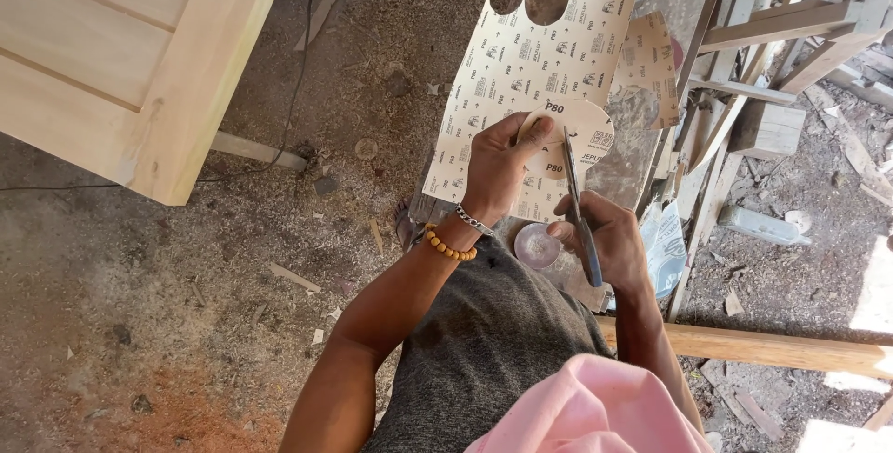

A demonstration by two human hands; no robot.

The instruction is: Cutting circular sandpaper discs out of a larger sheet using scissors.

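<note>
matt paper sandpaper sheet (521,62), sawdusty floor (186,323)

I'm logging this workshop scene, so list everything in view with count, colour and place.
sandpaper sheet: one, beige backing, round cut-outs along its top edge, upper centre on the bench
sandpaper disc: one, beige, pressed onto the sheet
blade tool: one, dark, tip at the disc's edge
sandpaper offcut: one, beige and grey, right of the sheet
small round dish: one, pale, below the sheet
wooden panel: one, pale, upper left
timber pieces: several, weathered, upper right
wooden beam: one, tan, lower right
ground: sawdust and chips
bead bracelet: one, orange, left wrist
left hand: holds down the disc
right hand: grips the blade tool
</note>
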